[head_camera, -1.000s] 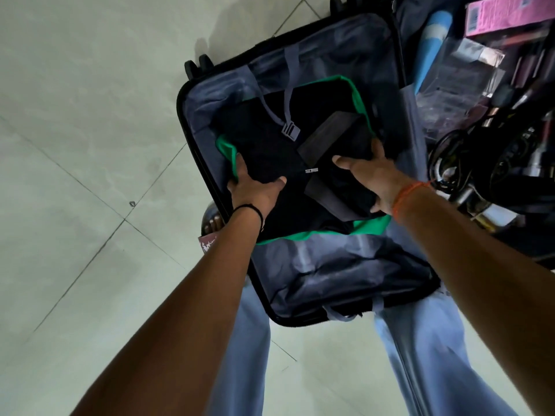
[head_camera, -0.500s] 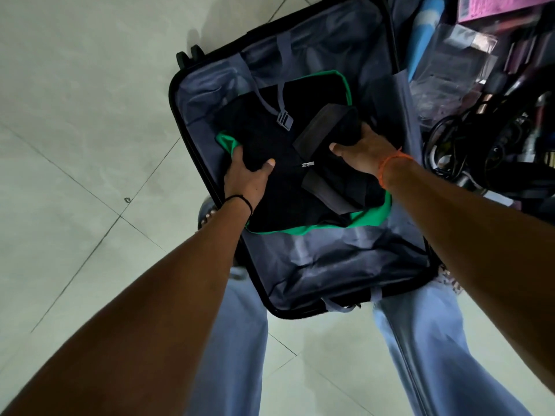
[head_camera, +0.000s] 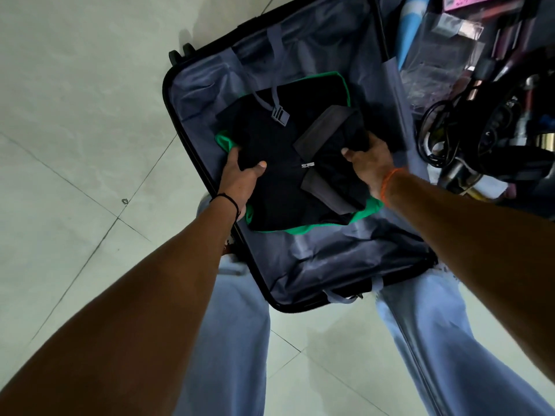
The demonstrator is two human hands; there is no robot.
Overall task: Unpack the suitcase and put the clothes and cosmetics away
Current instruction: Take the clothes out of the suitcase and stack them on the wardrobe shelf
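An open black suitcase point(head_camera: 210, 94) with grey lining lies on the floor between my legs. Inside it sits a folded stack of clothes: a black zip garment point(head_camera: 279, 175) on top of a green one point(head_camera: 365, 211). My left hand point(head_camera: 240, 178) grips the stack's left edge, thumb on top of the black garment, fingers under it by the green fabric. My right hand point(head_camera: 369, 163) grips the right edge, fingers tucked under the black cloth. A grey strap with a buckle point(head_camera: 279, 114) lies loose across the stack.
The suitcase's other half at the upper right holds cosmetics and clutter: a clear plastic pouch point(head_camera: 438, 58), a light blue tube point(head_camera: 411, 28), a pink box point(head_camera: 471, 1) and a black coiled cable point(head_camera: 441, 136). Pale floor tiles point(head_camera: 75, 115) spread to the left.
Both hands have closed further around the sides of the clothes stack, the right hand's fingers slipping under the black garment. The stack has shifted slightly toward me.
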